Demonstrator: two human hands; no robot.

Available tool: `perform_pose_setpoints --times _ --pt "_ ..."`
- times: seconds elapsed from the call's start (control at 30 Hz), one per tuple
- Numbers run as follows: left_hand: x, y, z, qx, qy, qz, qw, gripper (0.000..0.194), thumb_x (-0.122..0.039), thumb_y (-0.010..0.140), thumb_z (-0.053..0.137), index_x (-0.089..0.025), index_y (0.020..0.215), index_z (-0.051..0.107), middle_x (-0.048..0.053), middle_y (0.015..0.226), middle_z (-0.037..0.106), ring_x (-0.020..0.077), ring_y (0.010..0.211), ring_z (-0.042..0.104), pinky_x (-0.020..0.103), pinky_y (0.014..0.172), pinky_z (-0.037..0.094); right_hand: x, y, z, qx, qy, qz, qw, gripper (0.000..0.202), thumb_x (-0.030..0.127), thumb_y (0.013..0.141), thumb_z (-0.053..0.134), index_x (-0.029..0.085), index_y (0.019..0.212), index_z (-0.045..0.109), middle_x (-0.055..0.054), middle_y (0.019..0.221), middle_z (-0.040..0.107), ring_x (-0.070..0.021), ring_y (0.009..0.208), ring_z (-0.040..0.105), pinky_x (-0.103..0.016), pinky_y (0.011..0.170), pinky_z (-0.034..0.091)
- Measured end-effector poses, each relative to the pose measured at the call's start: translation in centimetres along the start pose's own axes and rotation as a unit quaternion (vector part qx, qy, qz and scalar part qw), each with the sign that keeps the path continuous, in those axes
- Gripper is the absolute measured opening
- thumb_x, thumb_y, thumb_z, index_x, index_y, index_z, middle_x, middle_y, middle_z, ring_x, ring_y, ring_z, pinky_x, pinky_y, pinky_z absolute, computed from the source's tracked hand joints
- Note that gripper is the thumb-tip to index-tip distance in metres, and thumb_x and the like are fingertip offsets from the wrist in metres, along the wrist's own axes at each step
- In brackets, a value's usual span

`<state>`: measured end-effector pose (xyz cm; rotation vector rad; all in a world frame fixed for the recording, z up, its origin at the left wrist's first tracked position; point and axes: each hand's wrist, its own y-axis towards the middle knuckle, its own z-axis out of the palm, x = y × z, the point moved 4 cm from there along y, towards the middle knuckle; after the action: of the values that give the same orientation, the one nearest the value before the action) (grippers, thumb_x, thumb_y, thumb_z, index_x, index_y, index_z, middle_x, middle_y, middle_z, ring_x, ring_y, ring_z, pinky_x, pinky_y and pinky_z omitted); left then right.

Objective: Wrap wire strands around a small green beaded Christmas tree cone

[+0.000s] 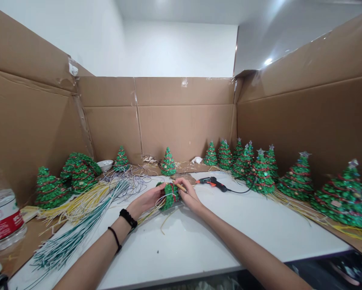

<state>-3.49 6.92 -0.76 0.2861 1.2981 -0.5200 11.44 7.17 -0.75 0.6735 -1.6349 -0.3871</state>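
Note:
Over the middle of the white tabletop [211,233], my left hand [149,198] is closed around the side of a small green tinsel Christmas tree [169,197] with a red garland. The tree is tipped on its side. My right hand [190,197] pinches a thin wooden stick-like tool [180,186] against the tree's right side; its tip is hard to make out. Pale and yellow wires [149,215] trail from beneath my left hand. Behind my right hand lies a black and orange hot glue gun [212,182] with its cord running right.
Bundles of green wires [75,233] and yellow wires [75,199] spread on the left. Decorated trees [261,173] line the right; others [50,189] stand left. A water bottle [2,217] stands far left, a white bowl [105,164] behind. Cardboard walls [183,125] enclose the table.

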Motion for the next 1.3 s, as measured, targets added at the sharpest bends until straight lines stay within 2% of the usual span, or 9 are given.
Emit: perform_pose_setpoints --times 0.33,0.57,0.73,0.9,1.3 --pt "0.0 0.0 0.0 0.024 0.020 0.007 0.999 0.036 -0.047 0.079 0.059 -0.013 0.089 0.063 0.007 0.081 0.066 0.0169 0.074 0.057 0.029 0.075 0.040 0.3 -0.2 -0.2 0.002 -0.017 -0.015 1.000 0.034 0.012 0.059 0.040 0.020 0.089 0.053 -0.003 0.094 0.054 -0.0214 0.094 0.046 -0.033 0.083 0.036" --pt "-0.3 -0.1 0.1 -0.035 0.002 -0.004 0.999 0.020 -0.036 0.081 0.059 -0.016 0.086 0.061 0.001 0.078 0.065 0.0126 0.066 0.053 0.026 0.065 0.038 0.3 -0.1 -0.1 -0.002 -0.022 -0.030 0.999 0.038 0.009 0.057 0.039 0.021 0.090 0.055 -0.003 0.094 0.056 -0.0213 0.095 0.047 -0.033 0.084 0.037" --pt "-0.5 -0.4 0.9 -0.016 -0.014 -0.012 1.000 0.024 -0.038 0.078 0.062 -0.016 0.085 0.061 0.002 0.079 0.066 0.0130 0.067 0.055 0.025 0.064 0.040 0.4 -0.1 -0.1 -0.008 -0.031 -0.034 0.999 0.037 0.009 0.057 0.038 0.021 0.088 0.054 -0.002 0.093 0.056 -0.0208 0.094 0.047 -0.033 0.085 0.037" --pt "-0.7 -0.6 1.6 -0.003 -0.031 0.007 0.999 0.022 -0.035 0.077 0.064 -0.015 0.084 0.062 0.002 0.077 0.066 0.0136 0.067 0.056 0.025 0.064 0.040 0.3 -0.1 -0.1 -0.017 -0.043 -0.026 0.999 0.038 0.008 0.057 0.037 0.021 0.088 0.055 -0.002 0.093 0.056 -0.0209 0.095 0.047 -0.033 0.085 0.037" --pt "0.1 0.0 0.4 -0.010 0.019 -0.013 1.000 0.030 -0.042 0.076 0.065 -0.014 0.085 0.064 0.003 0.077 0.065 0.0121 0.065 0.052 0.024 0.060 0.035 0.6 0.0 -0.4 -0.022 -0.061 -0.036 0.997 0.036 0.009 0.057 0.037 0.020 0.086 0.056 -0.002 0.091 0.058 -0.0208 0.091 0.047 -0.032 0.081 0.036"
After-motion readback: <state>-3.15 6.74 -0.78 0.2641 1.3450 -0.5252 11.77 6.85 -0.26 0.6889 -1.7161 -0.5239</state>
